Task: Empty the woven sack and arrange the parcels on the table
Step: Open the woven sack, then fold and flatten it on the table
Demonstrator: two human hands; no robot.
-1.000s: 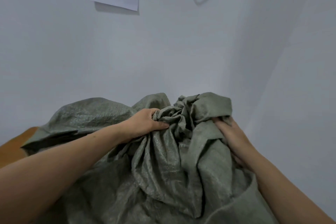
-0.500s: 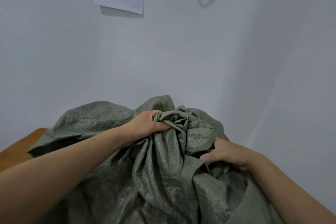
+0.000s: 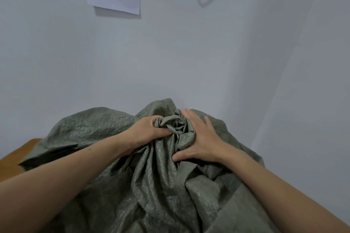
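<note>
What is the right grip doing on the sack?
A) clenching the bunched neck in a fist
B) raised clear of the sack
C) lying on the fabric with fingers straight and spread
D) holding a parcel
C: the right grip rests with straight, spread fingers on the woven sack, beside its bunched neck, which the left grip holds.

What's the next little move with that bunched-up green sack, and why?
Probably the right hand should pinch a fold and pull it away from the left hand, opening the sack. The left grips its twisted top and the right lies flat beside it, so the mouth is closed.
</note>
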